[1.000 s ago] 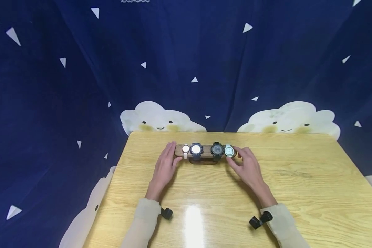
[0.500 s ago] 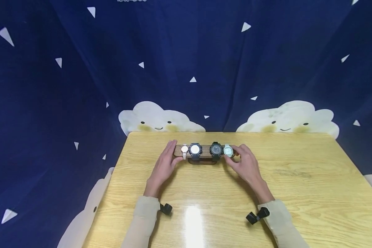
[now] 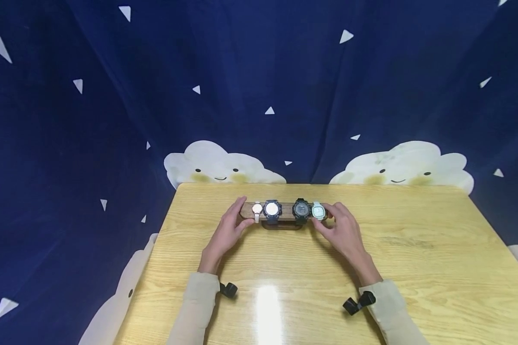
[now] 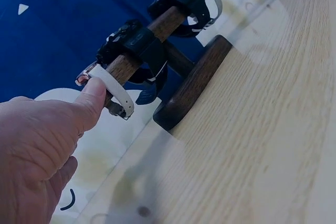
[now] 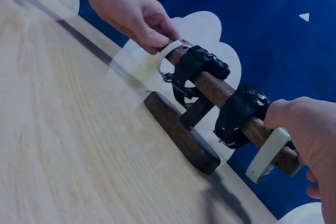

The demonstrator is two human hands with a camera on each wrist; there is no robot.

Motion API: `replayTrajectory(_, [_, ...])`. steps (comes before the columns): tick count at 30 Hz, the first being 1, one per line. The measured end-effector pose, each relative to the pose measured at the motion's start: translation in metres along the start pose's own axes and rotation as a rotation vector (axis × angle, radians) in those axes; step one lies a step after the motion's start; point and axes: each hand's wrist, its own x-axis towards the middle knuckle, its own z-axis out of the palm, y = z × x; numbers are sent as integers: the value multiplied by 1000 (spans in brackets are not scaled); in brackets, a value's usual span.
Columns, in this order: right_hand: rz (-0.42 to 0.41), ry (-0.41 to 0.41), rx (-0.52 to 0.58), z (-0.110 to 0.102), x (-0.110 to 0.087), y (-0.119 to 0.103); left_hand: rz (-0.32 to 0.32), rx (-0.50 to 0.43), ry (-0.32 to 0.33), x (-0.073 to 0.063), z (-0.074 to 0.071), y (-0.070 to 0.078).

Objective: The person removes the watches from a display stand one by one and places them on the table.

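Note:
A dark wooden watch stand [image 3: 287, 211] has a horizontal bar on a post above an oval base [image 5: 181, 135]. Along the bar sit a white-strapped watch [image 3: 257, 209], a dark blue watch [image 3: 272, 209], a black watch [image 3: 301, 209] and a pale green watch [image 3: 318, 211]. My left hand [image 3: 225, 234] holds the bar's left end, its thumb against the white strap [image 4: 111, 85]. At the other end, my right hand [image 3: 344, 231] grips the bar around the pale green watch, thumb in front. Some fingers of both hands are hidden behind the bar.
The stand rests near the far edge of a light wooden table [image 3: 397, 268]. Behind it hangs a dark blue curtain [image 3: 241, 62] with white triangles and smiling clouds. Each sleeve cuff carries a small black wrist camera [image 3: 351, 305].
My right thumb has slid slightly left along the front of the pale green watch. Both hands stay at the bar's ends, and the head view has shifted a little.

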Motion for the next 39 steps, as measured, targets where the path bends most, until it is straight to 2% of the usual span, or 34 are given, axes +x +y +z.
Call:
replayTrajectory(13, [-14, 29, -9, 2, -1, -1, 14, -39, 14, 0, 0, 3])
replayTrajectory(32, [-27, 40, 32, 5, -2, 0, 25, -62, 41, 1, 3, -4])
replayTrajectory(36, [-24, 40, 31, 5, -3, 1, 15, -112, 25, 3, 2, -4])
replayTrajectory(39, [-22, 35, 31, 5, -2, 1, -9, -196, 7, 4, 1, -4])
